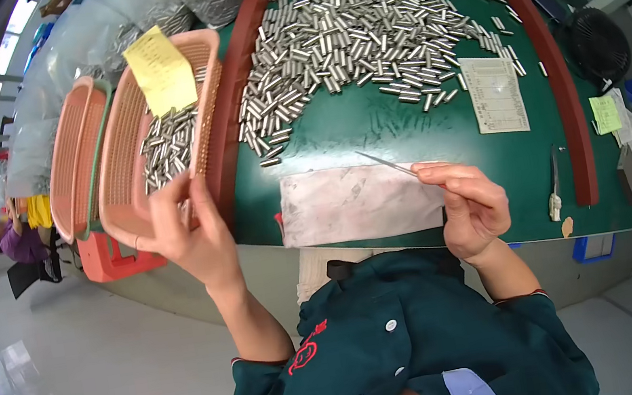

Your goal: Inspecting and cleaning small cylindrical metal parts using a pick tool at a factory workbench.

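My left hand is at the near end of a pink plastic basket, its thumb and fingers bent together. Something shiny shows between them, too small to make out. Inside the basket lie many short metal pins, with a yellow paper slip on top. My right hand grips a thin, pointed metal tool, its tip reaching left over a pale, stained cloth. Beyond the cloth, a large heap of metal pins spreads across the green tabletop.
A reddish-brown raised border frames the table. A printed paper sheet lies right of the heap. Near the right border is a slim tool with a wrapped handle. A black fan stands beyond. Another person sits far left.
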`<state>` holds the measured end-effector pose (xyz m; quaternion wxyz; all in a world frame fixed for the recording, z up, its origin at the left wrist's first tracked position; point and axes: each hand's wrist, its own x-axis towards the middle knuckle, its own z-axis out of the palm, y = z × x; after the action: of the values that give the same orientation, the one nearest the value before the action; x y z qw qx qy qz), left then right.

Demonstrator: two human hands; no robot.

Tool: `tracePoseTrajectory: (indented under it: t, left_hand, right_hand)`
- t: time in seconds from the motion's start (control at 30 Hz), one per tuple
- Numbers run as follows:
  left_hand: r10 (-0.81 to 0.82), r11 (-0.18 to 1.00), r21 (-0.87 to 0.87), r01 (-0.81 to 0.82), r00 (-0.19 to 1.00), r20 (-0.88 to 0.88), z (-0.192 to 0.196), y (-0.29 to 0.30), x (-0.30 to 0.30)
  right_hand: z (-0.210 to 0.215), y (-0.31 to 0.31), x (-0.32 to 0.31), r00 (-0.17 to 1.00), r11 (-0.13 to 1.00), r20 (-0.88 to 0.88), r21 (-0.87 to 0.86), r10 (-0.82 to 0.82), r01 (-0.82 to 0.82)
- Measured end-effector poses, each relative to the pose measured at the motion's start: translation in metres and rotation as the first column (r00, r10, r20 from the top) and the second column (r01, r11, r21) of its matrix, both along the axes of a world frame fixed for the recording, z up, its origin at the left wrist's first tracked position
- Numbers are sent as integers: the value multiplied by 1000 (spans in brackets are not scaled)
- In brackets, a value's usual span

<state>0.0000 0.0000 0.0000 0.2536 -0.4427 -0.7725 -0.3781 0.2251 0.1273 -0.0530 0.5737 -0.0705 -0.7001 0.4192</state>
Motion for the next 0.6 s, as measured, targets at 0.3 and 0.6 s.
tracePoseTrajectory:
  t: [0.3, 0.6]
  left_hand:
    - [-464, 811, -359, 461, 882, 83, -21, 96, 40]
    - [-577, 729, -416, 544, 815, 53, -53, 149, 53]
  right_hand:
    - [3, 5, -2, 959, 949, 5, 144, -283, 280]
    - [3, 7, 3, 927, 925, -27, 59, -373, 374]
